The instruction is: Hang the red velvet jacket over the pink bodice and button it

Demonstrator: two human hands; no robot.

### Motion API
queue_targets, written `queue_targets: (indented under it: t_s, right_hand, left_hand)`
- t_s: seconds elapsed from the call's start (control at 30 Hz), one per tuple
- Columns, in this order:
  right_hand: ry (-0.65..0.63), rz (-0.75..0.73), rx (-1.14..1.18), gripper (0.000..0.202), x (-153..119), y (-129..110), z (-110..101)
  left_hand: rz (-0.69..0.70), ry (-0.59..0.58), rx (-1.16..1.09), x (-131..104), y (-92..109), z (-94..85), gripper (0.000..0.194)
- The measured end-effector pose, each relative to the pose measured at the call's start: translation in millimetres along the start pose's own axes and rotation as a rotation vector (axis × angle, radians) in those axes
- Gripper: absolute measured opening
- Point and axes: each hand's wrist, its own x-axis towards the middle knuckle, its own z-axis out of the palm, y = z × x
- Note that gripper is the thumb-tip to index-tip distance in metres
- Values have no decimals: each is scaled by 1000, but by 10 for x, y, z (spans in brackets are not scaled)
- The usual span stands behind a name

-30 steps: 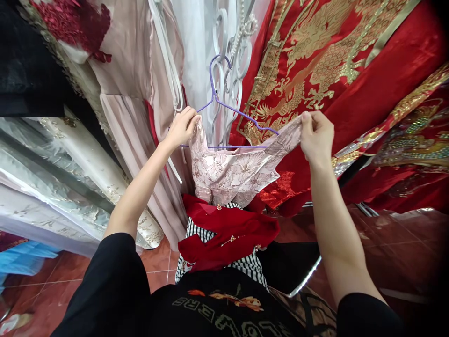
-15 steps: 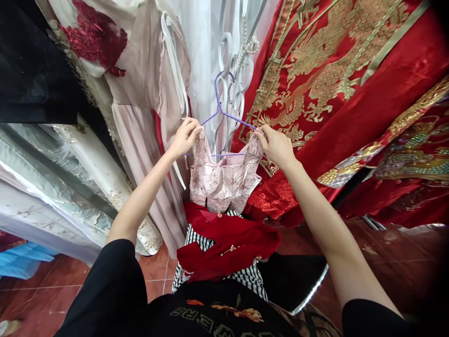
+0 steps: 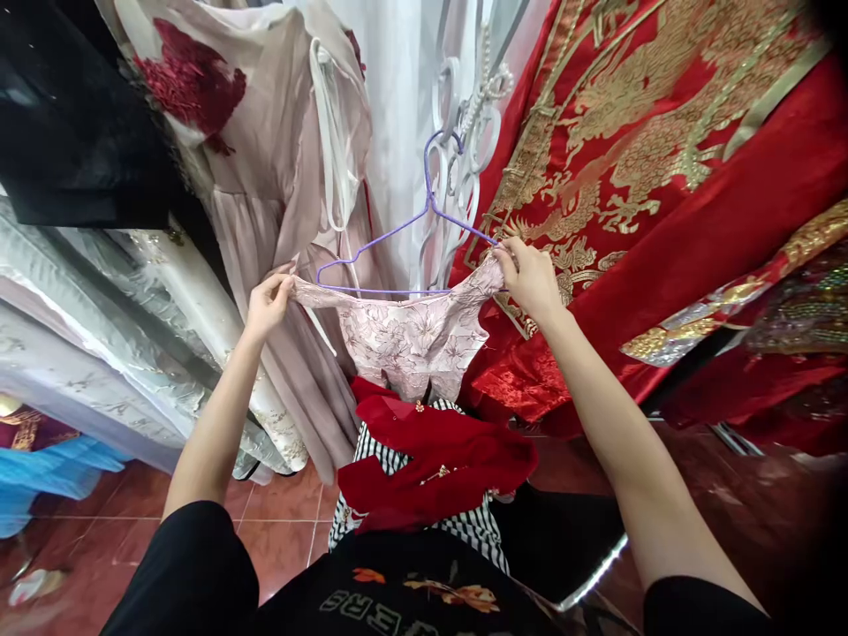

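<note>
In the head view, my left hand (image 3: 270,302) pinches the left strap (image 3: 318,292) of the pink floral top (image 3: 411,340), stretching it out past one end of the purple hanger (image 3: 429,181). My right hand (image 3: 532,278) is clamped on the right strap (image 3: 487,276) at the hanger's other end. The top hangs between them, its neckline along the hanger's lower bar. I seem to be working the straps around the hanger, on or off I can't tell; the next move probably calls for an even, gentle hold on both. Below the hanger, letters on my black shirt (image 3: 298,592) look like "ERS"; I can read no label.
</note>
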Motion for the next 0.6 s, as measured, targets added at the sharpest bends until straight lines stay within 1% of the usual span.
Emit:
queue_targets:
  t_s: [0.07,0.13,0.23,0.4,0.5,0.6]
  right_hand:
    - [-7,3,-17,32,-4,-10,2]
    - [-8,5,-23,32,-8,-19,8]
    - [4,-1,-17,32,-17,-28,16]
    - [3,-9,6,32,-24,-39,9]
    - [-13,-2,17,31,-19,-36,8]
    - [-4,-1,13,31,-20,-28,15]
  left_hand:
    - [-29,6,46,-24,7,42,45]
    - [-60,40,93,-31,7,77,44]
    - [-30,74,119,-27,-7,102,40]
    - [6,47,132,-51,1,67,38]
    - [19,62,142,-26,75,72,38]
    - [45,85,147,79,236,174,40]
